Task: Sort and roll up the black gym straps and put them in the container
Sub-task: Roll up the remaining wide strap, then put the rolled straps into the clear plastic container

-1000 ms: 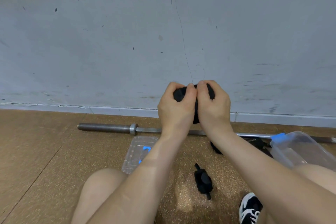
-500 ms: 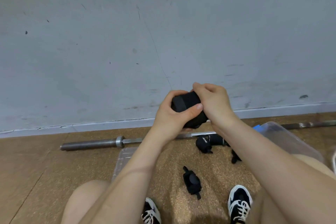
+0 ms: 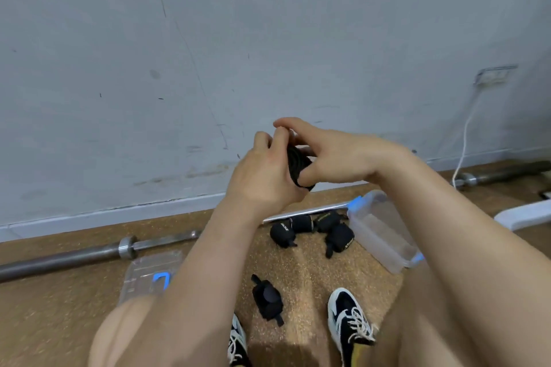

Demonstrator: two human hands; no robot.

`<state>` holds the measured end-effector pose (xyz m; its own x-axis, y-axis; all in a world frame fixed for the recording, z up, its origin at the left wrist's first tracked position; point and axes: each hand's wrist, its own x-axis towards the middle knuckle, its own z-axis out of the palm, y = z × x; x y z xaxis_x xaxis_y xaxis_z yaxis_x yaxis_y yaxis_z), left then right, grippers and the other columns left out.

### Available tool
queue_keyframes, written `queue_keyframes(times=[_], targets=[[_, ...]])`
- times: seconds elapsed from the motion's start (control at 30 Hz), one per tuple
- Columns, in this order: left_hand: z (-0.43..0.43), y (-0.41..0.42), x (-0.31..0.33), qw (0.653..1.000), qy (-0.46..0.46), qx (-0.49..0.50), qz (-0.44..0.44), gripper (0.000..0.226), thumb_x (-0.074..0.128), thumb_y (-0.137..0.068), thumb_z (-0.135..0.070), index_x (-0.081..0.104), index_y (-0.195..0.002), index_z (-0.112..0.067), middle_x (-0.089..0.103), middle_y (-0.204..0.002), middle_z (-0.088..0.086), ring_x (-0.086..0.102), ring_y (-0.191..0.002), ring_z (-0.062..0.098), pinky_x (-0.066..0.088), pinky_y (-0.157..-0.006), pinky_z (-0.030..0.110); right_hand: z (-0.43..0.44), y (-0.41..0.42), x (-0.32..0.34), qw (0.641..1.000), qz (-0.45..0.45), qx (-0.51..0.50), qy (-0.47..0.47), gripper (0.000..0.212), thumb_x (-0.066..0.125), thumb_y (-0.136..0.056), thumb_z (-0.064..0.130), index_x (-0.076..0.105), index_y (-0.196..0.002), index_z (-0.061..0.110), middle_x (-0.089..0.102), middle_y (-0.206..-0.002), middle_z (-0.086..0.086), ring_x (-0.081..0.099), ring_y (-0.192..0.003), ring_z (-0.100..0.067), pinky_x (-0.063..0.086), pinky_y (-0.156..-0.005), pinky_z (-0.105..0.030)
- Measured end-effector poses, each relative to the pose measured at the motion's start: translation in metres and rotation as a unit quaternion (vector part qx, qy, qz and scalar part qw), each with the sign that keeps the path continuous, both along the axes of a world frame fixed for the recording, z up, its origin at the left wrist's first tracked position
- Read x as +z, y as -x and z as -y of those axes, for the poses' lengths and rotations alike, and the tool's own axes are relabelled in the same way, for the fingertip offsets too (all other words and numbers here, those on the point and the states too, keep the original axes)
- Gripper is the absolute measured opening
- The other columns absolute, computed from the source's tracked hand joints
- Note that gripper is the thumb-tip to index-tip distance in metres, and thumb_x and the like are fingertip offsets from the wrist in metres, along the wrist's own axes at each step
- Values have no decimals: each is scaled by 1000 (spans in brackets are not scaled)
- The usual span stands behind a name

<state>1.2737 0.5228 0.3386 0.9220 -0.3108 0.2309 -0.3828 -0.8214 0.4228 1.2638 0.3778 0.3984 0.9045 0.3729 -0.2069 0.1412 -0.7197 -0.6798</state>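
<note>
Where the head camera looks down past both forearms, we see the two hands meeting in front of the scuffed grey wall (image 3: pixel 268 39), raised above the floor. The left hand (image 3: pixel 265 176) is curled around a rolled black fabric gym strap (image 3: pixel 298 165), its fingers wrapped over the top of the roll. The right hand (image 3: pixel 337 158) pinches the same roll from the other side, thumb pressed against its lower edge and forefinger arched over the top, where it meets the left fingertips (we cannot tell how the remaining right fingers lie behind the roll).

Below the hands, on the speckled brown cork floor (image 3: pixel 59 322), we count a cluster of rolled black straps (image 3: pixel 313 229) lying together, just beside a clear plastic container with blue clips (image 3: pixel 384 235). One more rolled black strap (image 3: pixel 267 299) lies apart, nearer the person, between a pair of black-and-white laced sneakers (image 3: pixel 348 316). A clear flat lid with a blue clip (image 3: pixel 149 274) lies to the left, partly hidden by the left forearm.

A long steel barbell (image 3: pixel 74 256) runs along the foot of the wall, passing behind the arms and the container. At the right, a white cable (image 3: pixel 465 140) hangs from a wall socket (image 3: pixel 495 74) down to the floor.
</note>
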Motion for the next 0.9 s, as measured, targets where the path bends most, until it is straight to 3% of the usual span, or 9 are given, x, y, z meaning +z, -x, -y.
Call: queue_keyframes(times=[0.13, 0.27, 0.4, 0.47, 0.57, 0.67, 0.8, 0.9], targets=[[18, 6, -5, 998, -15, -61, 22, 88, 84, -66, -37, 27, -134, -30, 34, -121, 0, 54, -92, 22, 47, -73, 32, 27, -8, 1, 997, -26, 55, 57, 115, 86, -74, 21, 6, -150, 54, 55, -130, 5, 65, -111, -22, 55, -96, -43], [40, 11, -28, 994, -21, -108, 8, 95, 85, -69, -39, 30, -146, -29, 36, -128, -2, 52, -104, 19, 39, -78, 24, 63, -22, -30, 995, -79, 54, -1, 120, 89, -70, 31, 4, -152, 53, 59, -125, 10, 64, -100, -8, 55, -85, -26], [64, -1, -50, 992, -7, -120, -27, 101, 85, -70, -43, 27, -152, -31, 43, -137, -5, 49, -119, 13, 36, -89, 18, 95, -35, -81, 987, -131, 23, -87, 116, 90, -69, 31, 11, -151, 54, 52, -139, 7, 60, -117, -15, 60, -86, -40], [79, -16, -60, 990, -11, -137, -36, 100, 86, -69, -44, 30, -151, -30, 46, -137, -7, 48, -121, 10, 35, -91, 14, 109, -42, -100, 986, -134, 2, -96, 111, 89, -70, 33, 16, -152, 46, 45, -144, 10, 55, -123, -16, 61, -84, -40], [105, -42, -83, 989, 64, -114, -75, 101, 90, -63, -40, 34, -146, -37, 49, -134, -13, 48, -115, 1, 34, -91, 7, 134, -60, -121, 991, -76, -39, -99, 79, 89, -72, 27, 46, -138, 25, 61, -127, 8, 60, -115, -12, 55, -94, -34], [133, -62, -128, 974, 147, -87, -146, 98, 88, -70, -29, 30, -147, -38, 47, -136, -11, 52, -118, 7, 45, -97, 26, 172, -76, -156, 989, -71, -112, -71, 56, 86, -72, 26, 57, -119, 20, 68, -108, 6, 66, -98, -12, 57, -84, -32], [153, -81, -223, 969, -10, -139, -205, 60, 68, -90, -23, 42, -144, -31, 38, -148, -7, 49, -127, 15, 41, -106, 30, 227, -81, -231, 947, -101, -281, -123, 57, 84, -72, 18, 55, -121, 23, 65, -104, 5, 65, -93, -12, 58, -80, -32], [171, -97, -288, 955, -105, -145, -237, 56, 60, -93, -20, 41, -145, -32, 26, -157, 4, 39, -139, 26, 33, -115, 37, 255, -80, -292, 891, -136, -391, -187, 57, 83, -74, 9, 53, -121, 23, 64, -108, 1, 65, -98, -18, 58, -87, -42]])
